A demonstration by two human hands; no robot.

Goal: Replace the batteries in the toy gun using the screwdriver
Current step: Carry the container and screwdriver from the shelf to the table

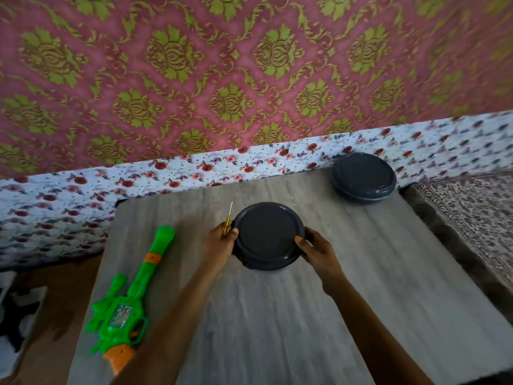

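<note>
Left fingers [231, 232] curled against the left rim of the near grey lidded container [268, 237], clamped at once on the container's side and on the yellow-handled screwdriver [228, 221]. Screwdriver pinned upright-ish between thumb and rim, thin metal shaft pointing away toward the wall. Right fingers [299, 241] pressed on the opposite rim, thumb on the lid edge, the rest wrapped down the side and mostly hidden. Left hand [219, 243] and right hand [315, 247] thus bracketing the container from both sides, with the lid on and the contents out of sight; probably spare batteries inside, though impossible to confirm.

Outward from there: green toy gun [132, 298] lying flat on the table [319, 315], well to the left of the left hand and nearer the table's front-left corner. Long axis running diagonally, muzzle toward the far centre, orange grip toward the near edge and partly covered by the left forearm. Clearly closer to the left hand than the right. Battery cover not visible from this side.

Second grey lidded container [364, 177] at the far right of the table, also closed, well apart from both hands and contents likewise unseen.

Likely step: opening the near container, with the gun untouched.
</note>
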